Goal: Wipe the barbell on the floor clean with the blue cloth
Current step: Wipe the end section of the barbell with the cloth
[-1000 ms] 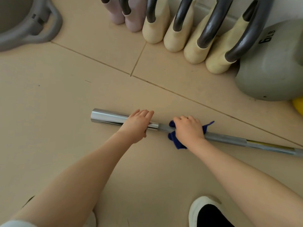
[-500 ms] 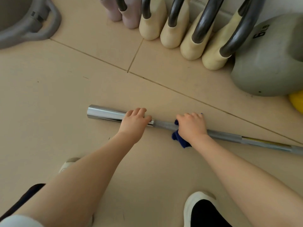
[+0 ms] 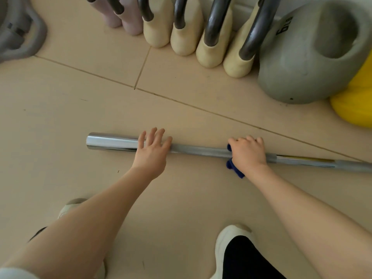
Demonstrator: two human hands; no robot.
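Beige tiled floor with kettlebells lined along the far white wall

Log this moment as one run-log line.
left hand: flat on barbell | right hand: gripping blue cloth around bar | stage: wiping

The only readable marking is on the grey kettlebell at about two o'clock in the head view; dark characters printed on its upper left shoulder read roughly "6LB", tilted and seen at an angle, so the last letter is uncertain; no other text, brand, number or sign can be made out anywhere else in view.
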